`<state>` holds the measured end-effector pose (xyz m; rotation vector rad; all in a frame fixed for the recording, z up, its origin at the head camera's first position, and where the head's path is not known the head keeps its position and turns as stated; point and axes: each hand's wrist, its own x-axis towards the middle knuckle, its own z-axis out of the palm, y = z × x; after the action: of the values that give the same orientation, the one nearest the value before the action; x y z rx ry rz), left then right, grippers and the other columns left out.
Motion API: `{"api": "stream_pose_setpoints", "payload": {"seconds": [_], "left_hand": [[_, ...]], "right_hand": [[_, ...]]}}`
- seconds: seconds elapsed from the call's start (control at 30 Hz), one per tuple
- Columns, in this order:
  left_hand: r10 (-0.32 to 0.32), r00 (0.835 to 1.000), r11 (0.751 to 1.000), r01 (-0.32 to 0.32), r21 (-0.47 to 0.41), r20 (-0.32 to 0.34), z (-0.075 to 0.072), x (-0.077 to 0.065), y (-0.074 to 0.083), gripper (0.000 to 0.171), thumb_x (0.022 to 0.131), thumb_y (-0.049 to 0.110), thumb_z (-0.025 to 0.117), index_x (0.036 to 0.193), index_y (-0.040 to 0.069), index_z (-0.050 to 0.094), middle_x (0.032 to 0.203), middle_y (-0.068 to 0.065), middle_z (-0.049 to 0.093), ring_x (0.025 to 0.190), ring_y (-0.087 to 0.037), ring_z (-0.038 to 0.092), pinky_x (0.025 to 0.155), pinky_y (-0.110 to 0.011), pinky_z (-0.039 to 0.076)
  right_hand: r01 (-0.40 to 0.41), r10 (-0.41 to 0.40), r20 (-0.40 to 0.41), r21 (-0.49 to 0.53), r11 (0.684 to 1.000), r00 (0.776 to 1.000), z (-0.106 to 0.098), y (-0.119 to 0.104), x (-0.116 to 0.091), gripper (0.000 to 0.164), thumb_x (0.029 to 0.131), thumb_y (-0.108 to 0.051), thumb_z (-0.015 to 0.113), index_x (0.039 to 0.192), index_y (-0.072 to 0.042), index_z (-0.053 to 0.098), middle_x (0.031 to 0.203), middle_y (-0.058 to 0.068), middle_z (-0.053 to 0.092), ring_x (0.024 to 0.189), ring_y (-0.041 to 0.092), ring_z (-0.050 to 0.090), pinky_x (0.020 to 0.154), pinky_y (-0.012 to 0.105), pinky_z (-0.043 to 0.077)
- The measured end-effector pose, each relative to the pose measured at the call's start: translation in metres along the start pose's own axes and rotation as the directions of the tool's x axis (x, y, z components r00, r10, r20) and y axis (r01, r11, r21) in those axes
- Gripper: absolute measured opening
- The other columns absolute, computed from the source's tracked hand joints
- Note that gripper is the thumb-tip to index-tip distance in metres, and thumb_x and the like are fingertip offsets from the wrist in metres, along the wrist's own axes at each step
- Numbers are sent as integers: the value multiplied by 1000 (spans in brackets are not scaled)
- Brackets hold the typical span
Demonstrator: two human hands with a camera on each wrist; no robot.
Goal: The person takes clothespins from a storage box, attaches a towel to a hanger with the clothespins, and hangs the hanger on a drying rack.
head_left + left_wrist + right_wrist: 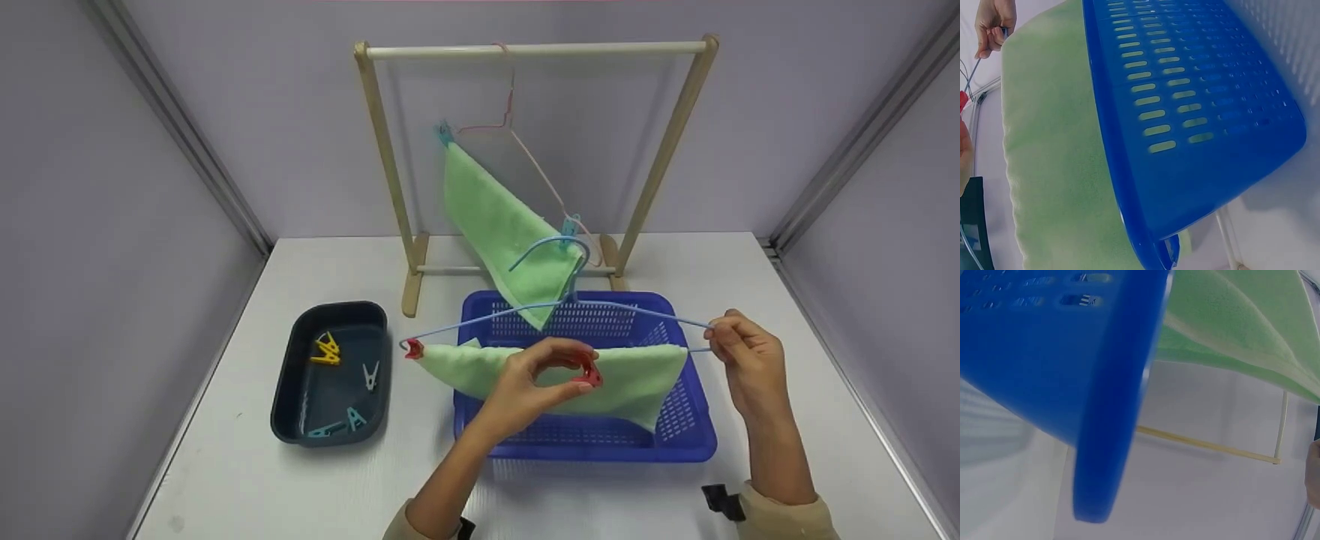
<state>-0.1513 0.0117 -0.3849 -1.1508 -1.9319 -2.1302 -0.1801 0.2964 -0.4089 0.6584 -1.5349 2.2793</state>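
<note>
A blue clothes hanger is held above the blue basket, with a light green towel draped over its lower bar. One red clothespin sits at the towel's left corner on the hanger. My left hand pinches another red clothespin between thumb and fingers, in front of the towel's middle. At the hanger's right end, my right hand grips the wire. In the left wrist view the towel hangs beside the basket; only part of my left hand shows there.
Behind the basket stands a drying rack with wooden legs. From it hangs a tilted pink hanger with another green towel clipped by teal clothespins. A dark tray on the left holds several yellow, grey and teal clothespins.
</note>
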Motion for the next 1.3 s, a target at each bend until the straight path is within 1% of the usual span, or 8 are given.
{"api": "stream_pose_setpoints", "payload": {"seconds": [0.27,0.4,0.5,0.73,0.97,1.13,1.2,1.3], "left_hand": [[-12,1000,1000,12,-8,-4,2,2,-1,31,80,-9,64,110,-12,55,103,-25,59,96,-28,58,84,-46,46],[-11,1000,1000,11,-11,-1,3,2,-2,31,80,-8,65,110,-12,55,103,-26,59,95,-30,58,84,-40,47],[-13,1000,1000,13,-7,2,4,3,-2,32,80,-8,65,110,-12,55,103,-27,59,95,-29,58,85,-36,47],[-29,1000,999,29,14,-6,6,6,0,31,80,-7,65,109,-12,55,102,-25,60,95,-26,59,84,-37,48],[-39,999,999,39,2,-2,8,7,-1,30,81,-7,65,109,-12,55,103,-24,60,96,-27,59,84,-44,47],[-41,999,999,41,0,1,9,7,-3,30,81,-6,65,109,-12,55,102,-25,60,96,-25,59,84,-46,46],[-38,999,999,38,-1,2,10,8,-3,30,81,-6,65,109,-12,55,102,-25,60,95,-25,59,84,-46,46],[-30,1000,1000,30,-4,4,11,8,-2,31,80,-7,65,109,-12,55,102,-25,60,95,-25,59,83,-47,46]], "right_hand": [[0,0,0,6,1000,1000,1,0,1,18,91,12,45,79,23,51,66,7,43,58,15,31,50,22,23],[-8,8,-5,-24,1000,1000,2,0,0,18,91,13,43,78,22,50,66,6,43,60,14,34,66,20,35],[-6,5,-5,-51,999,1000,2,0,0,18,91,13,43,77,21,50,65,6,44,62,14,35,90,23,31],[15,-15,1,-29,999,1000,2,0,1,18,91,13,43,78,23,50,66,7,42,61,14,35,54,21,28],[6,-6,-1,-14,1000,1000,3,0,2,18,91,13,43,78,23,51,65,6,40,59,14,34,54,18,30],[-10,10,-9,-6,1000,1000,3,0,1,18,91,12,44,78,22,51,66,6,41,59,13,35,58,17,35],[-10,9,-12,-20,1000,1000,4,0,1,19,91,11,44,77,21,52,66,5,42,60,13,35,71,18,38],[-12,12,-14,-25,1000,1000,4,0,1,19,91,11,45,77,21,52,66,5,42,60,12,35,69,17,36]]}}
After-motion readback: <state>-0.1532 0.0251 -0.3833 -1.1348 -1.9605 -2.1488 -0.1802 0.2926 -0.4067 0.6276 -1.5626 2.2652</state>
